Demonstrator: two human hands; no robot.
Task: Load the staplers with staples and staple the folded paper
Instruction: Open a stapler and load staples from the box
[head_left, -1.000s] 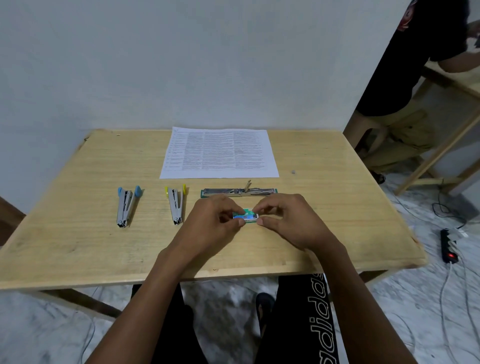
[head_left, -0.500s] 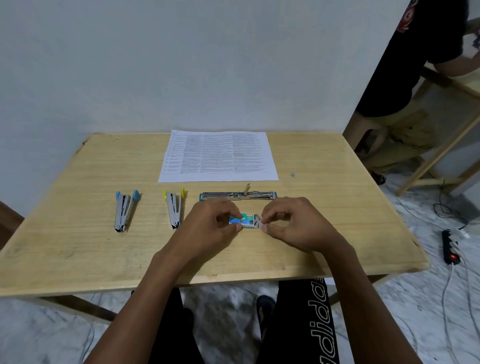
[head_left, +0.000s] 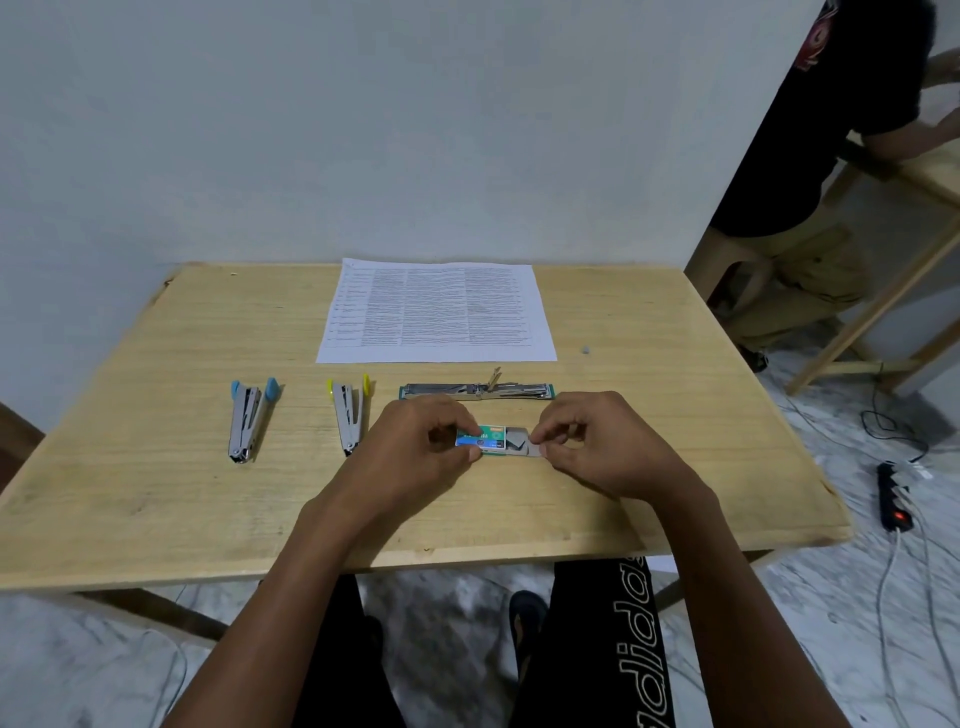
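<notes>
Box (head_left: 480, 440): near middle of table (head_left: 156, 493), between both hands; grey tray (head_left: 521, 448) partly out rightward, contents perhaps staples.
Left hand (head_left: 415, 452): fingers curled round box.
Right hand (head_left: 597, 447): thumb and forefinger pinching tray end.
Left of hands: blue stapler (head_left: 247, 423), yellow stapler (head_left: 349, 415).
Just behind: green stapler (head_left: 475, 391), opened flat.
Far edge: paper (head_left: 436, 312), flat.

A pale wooden bench (head_left: 649, 415) carries a printed sheet (head_left: 436, 312) at its far edge. Just in front of the sheet lies a green stapler (head_left: 475, 391) opened flat. Front-left of the sheet lies a yellow-tipped stapler (head_left: 349, 413), with a blue-tipped stapler (head_left: 248, 418) further left. A grey speck (head_left: 585, 349) sits right of the sheet.
</notes>
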